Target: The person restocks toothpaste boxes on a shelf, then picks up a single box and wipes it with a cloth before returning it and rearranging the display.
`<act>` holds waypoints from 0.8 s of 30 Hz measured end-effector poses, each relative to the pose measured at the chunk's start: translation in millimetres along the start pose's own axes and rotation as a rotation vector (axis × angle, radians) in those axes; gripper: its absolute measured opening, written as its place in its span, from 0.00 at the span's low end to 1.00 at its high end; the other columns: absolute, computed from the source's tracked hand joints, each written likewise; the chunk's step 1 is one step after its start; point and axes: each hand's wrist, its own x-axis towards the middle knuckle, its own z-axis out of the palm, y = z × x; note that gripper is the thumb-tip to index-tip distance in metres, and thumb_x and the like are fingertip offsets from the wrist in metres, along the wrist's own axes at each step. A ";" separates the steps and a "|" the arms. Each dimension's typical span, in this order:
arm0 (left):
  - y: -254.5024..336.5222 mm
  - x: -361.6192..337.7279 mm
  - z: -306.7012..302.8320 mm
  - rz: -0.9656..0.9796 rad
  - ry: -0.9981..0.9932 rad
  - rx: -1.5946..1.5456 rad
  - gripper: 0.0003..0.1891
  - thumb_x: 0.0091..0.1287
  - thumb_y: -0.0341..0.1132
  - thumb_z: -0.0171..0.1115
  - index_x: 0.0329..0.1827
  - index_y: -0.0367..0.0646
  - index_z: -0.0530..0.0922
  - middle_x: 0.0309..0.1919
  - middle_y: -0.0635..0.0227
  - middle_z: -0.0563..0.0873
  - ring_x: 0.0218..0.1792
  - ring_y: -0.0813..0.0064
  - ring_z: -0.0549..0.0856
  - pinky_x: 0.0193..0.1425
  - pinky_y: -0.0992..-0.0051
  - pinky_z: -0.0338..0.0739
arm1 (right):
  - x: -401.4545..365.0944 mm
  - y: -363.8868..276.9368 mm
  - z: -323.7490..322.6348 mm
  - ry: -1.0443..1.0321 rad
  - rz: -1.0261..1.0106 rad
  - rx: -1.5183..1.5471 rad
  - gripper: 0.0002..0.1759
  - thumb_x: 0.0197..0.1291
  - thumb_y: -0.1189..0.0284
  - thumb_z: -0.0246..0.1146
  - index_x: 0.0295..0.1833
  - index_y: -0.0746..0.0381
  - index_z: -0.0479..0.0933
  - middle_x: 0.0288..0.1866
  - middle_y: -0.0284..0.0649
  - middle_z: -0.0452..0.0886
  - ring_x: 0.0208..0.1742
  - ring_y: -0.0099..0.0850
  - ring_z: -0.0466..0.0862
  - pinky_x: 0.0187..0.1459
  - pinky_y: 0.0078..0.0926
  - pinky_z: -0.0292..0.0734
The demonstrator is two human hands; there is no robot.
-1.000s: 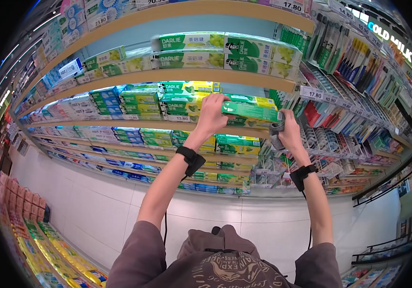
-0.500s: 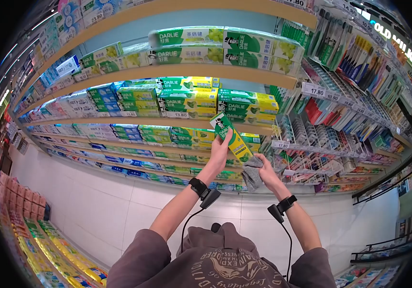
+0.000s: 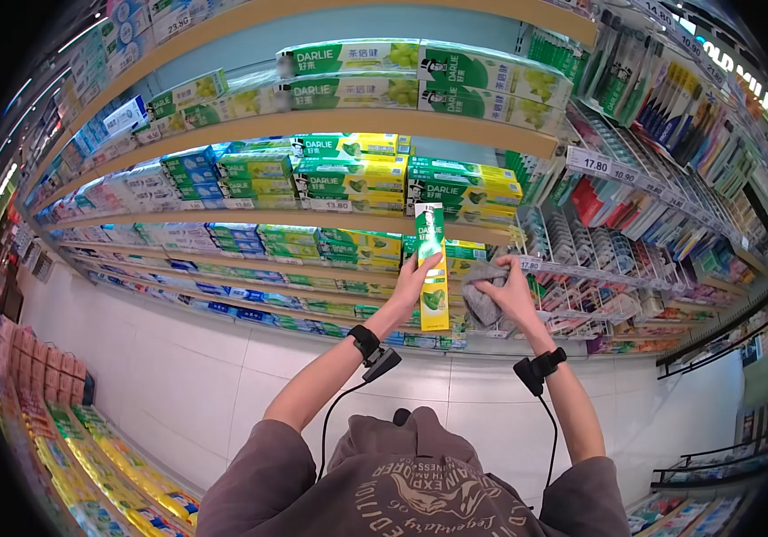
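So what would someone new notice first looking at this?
Probably the green-and-yellow Darlie box, held up by the left hand in front of the shelves. Beside it, the right hand grips a bunched grey cloth. Behind them, similar boxes are stacked on those shelves.

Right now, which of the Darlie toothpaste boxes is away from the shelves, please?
The green-and-yellow Darlie toothpaste box in the left hand; the other visible Darlie boxes lie on the shelves.
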 end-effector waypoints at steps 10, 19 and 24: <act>-24.1 23.4 9.8 -0.040 -0.040 -0.087 0.28 0.83 0.56 0.44 0.75 0.48 0.64 0.56 0.67 0.83 0.47 0.70 0.88 0.43 0.67 0.88 | 25.3 -53.7 47.6 0.103 -0.126 0.162 0.38 0.71 0.58 0.65 0.76 0.68 0.60 0.66 0.57 0.76 0.66 0.44 0.79 0.66 0.37 0.72; -11.1 10.8 4.9 -0.084 -0.118 -0.148 0.36 0.80 0.67 0.33 0.74 0.49 0.69 0.57 0.71 0.83 0.51 0.76 0.85 0.54 0.69 0.82 | 5.5 -44.6 66.3 -0.011 -0.013 0.317 0.34 0.78 0.53 0.55 0.80 0.62 0.61 0.63 0.46 0.82 0.62 0.34 0.80 0.66 0.32 0.71; -11.6 3.9 6.4 -0.043 -0.165 -0.112 0.33 0.82 0.64 0.34 0.75 0.49 0.67 0.63 0.69 0.81 0.60 0.74 0.82 0.64 0.67 0.80 | 3.9 -39.1 66.5 -0.017 0.063 0.402 0.34 0.75 0.58 0.60 0.80 0.61 0.62 0.67 0.48 0.80 0.64 0.36 0.82 0.63 0.32 0.74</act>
